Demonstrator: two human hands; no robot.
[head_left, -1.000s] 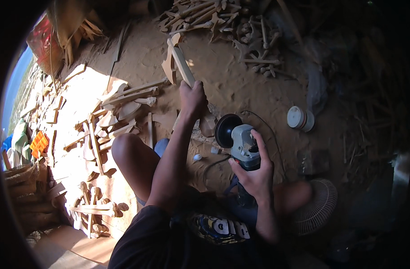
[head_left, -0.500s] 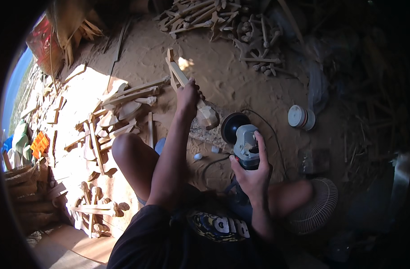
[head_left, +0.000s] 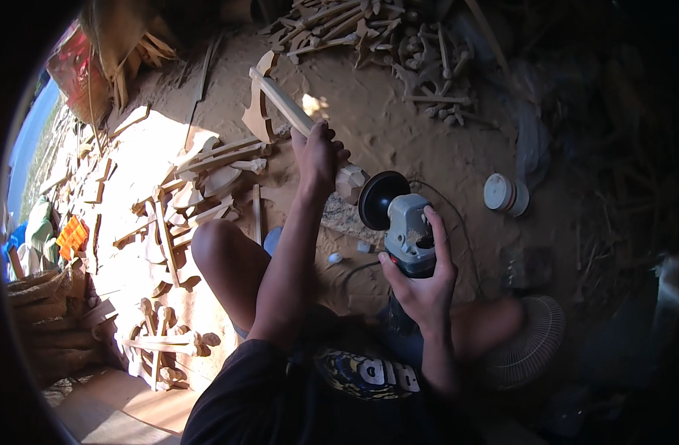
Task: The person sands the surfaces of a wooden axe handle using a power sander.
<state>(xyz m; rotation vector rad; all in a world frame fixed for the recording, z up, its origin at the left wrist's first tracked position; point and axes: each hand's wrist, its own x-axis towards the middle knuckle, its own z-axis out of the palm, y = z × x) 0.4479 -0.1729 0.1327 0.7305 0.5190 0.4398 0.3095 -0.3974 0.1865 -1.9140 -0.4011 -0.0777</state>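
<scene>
My left hand [head_left: 319, 157] is wrapped round the handle of a carved wooden axe [head_left: 286, 104]. Its curved, blade-like head points up and away to the left. At the near end of the handle, a faceted knob [head_left: 350, 183] lies against or very close to the edge of a black disc [head_left: 381, 199]. That disc is mounted on a grey angle grinder [head_left: 408, 231], whose body my right hand [head_left: 421, 288] grips with the fingers along its side. Whether the disc is spinning cannot be told.
Several carved wooden pieces [head_left: 217, 159] lie on sunlit ground at the left, with a bigger heap [head_left: 339, 30] at the far side. A white tub [head_left: 497, 193] stands at the right. The grinder's dark cord [head_left: 458, 222] curves over the sand. A wire fan guard [head_left: 532, 345] is by my right knee.
My left hand has turned the axe, so its blade-like head now shows broadside farther left. The knob has come right up to the disc. The grinder has shifted only slightly.
</scene>
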